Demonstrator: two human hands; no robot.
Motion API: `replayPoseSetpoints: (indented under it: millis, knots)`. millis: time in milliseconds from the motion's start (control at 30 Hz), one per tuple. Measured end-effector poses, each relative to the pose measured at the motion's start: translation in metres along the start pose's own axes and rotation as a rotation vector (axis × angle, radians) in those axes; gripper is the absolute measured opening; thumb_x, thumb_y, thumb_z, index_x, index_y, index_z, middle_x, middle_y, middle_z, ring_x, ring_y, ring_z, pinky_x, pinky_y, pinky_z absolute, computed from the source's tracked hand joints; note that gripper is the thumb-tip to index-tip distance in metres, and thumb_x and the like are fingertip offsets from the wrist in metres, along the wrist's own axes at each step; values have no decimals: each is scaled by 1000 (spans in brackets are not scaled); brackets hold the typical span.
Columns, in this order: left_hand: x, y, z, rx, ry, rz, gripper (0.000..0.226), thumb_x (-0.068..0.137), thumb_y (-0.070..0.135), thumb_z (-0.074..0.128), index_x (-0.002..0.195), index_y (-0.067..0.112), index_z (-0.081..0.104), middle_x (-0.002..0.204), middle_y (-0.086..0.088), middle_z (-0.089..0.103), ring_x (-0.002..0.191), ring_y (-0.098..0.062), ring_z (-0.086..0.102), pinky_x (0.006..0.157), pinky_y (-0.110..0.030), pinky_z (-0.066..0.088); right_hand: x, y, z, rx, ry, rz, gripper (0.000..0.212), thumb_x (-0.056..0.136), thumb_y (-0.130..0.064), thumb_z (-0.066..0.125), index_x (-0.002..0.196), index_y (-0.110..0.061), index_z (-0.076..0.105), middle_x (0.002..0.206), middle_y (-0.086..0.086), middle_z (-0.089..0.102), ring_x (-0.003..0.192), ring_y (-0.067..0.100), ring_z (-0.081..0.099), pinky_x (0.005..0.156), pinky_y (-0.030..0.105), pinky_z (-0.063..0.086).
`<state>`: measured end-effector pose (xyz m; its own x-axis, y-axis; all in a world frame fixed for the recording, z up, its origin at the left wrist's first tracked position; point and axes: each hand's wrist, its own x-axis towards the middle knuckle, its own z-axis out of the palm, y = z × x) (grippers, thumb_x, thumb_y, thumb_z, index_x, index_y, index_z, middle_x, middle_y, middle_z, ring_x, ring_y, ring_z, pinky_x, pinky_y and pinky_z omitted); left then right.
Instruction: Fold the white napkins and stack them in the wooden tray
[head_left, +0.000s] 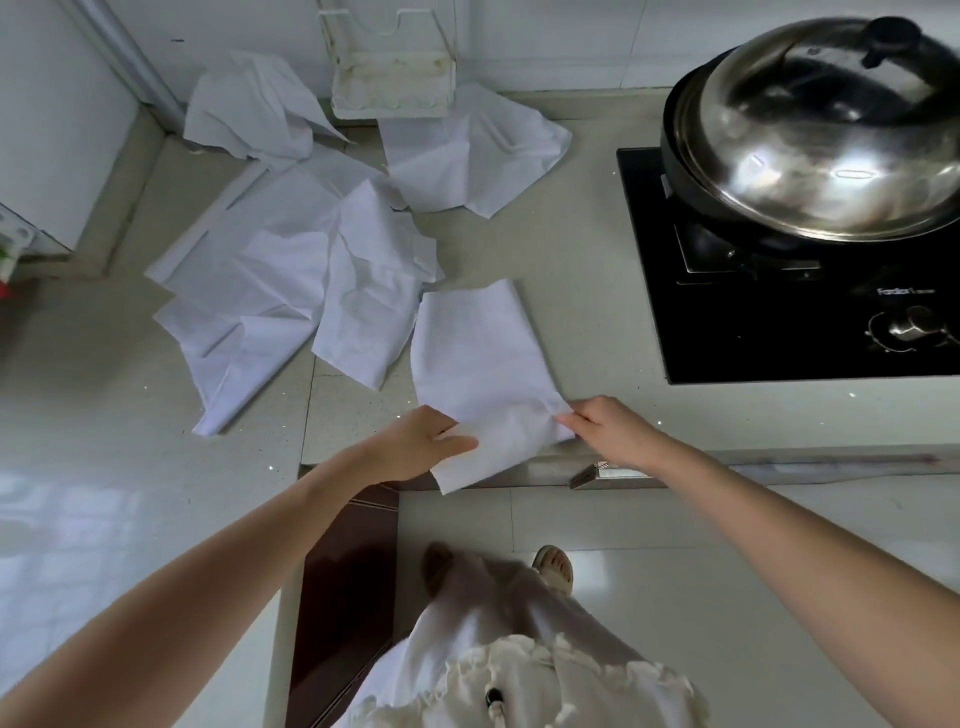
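Head view: left hand (415, 447) and right hand (605, 428) each pinch a near corner of one white napkin (478, 364). Loose napkins (270, 291) lie beyond the left hand.

I am looking down into a home kitchen. A pale speckled stone worktop (571, 260) runs along white tiled walls and turns a corner. Beyond my right hand (605, 428) and further to the right, a black glass gas hob (769, 332) is set into the worktop, with a control knob (906, 327) and a brand name printed on its front. A dark wok (691, 171) sits on the burner under a domed steel lid (831, 140) with a black knob. Far ahead of my left hand (415, 441), against the wall, stands a stained white plastic rack (392, 88). Below my hands lies a glossy white tiled floor (727, 545).
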<state>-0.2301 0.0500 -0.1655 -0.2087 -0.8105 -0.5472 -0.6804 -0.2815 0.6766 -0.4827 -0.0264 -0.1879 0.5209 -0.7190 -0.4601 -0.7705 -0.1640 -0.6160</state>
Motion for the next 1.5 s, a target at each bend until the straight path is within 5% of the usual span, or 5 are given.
replayPoseSetpoints:
  millis: [300, 600, 800, 1067, 1500]
  knots:
    - [33, -6, -18, -814, 197, -201, 31, 87, 30, 68, 109, 9, 66, 110, -5, 70, 104, -24, 66, 90, -38, 52, 25, -9, -20, 319, -48, 240, 42, 102, -28, 40, 86, 6, 58, 83, 10, 69, 66, 27, 68, 72, 36, 52]
    - [55, 4, 2, -429, 416, -344, 26, 97, 24, 49, 102, 0, 58, 87, -12, 60, 75, -25, 57, 60, -27, 42, 67, -11, -24, 139, 260, 247, 44, 97, -20, 49, 57, -12, 33, 57, 2, 39, 55, 17, 35, 52, 30, 23]
    - [64, 11, 8, -237, 505, -538, 27, 87, 8, 48, 65, 11, 32, 65, -1, 36, 54, -13, 33, 46, -23, 24, 88, -18, -21, -17, 375, 250, 12, 92, -12, 56, 84, -2, 57, 80, 7, 58, 73, 21, 52, 63, 31, 41]
    - [63, 12, 16, -119, 542, -525, 24, 101, 20, 38, 110, 0, 48, 105, -14, 57, 88, -30, 58, 63, -33, 42, 104, -24, -17, -76, 478, 61, 17, 89, 6, 43, 86, -10, 38, 76, 5, 49, 65, 21, 45, 56, 33, 35]
    - [71, 9, 13, -40, 531, -554, 29, 102, 18, 34, 116, -5, 45, 117, -22, 56, 99, -35, 59, 69, -36, 45, 118, -15, -4, -67, 547, -47, 37, 92, 7, 42, 124, 1, 60, 118, 16, 56, 104, 29, 57, 89, 27, 40]
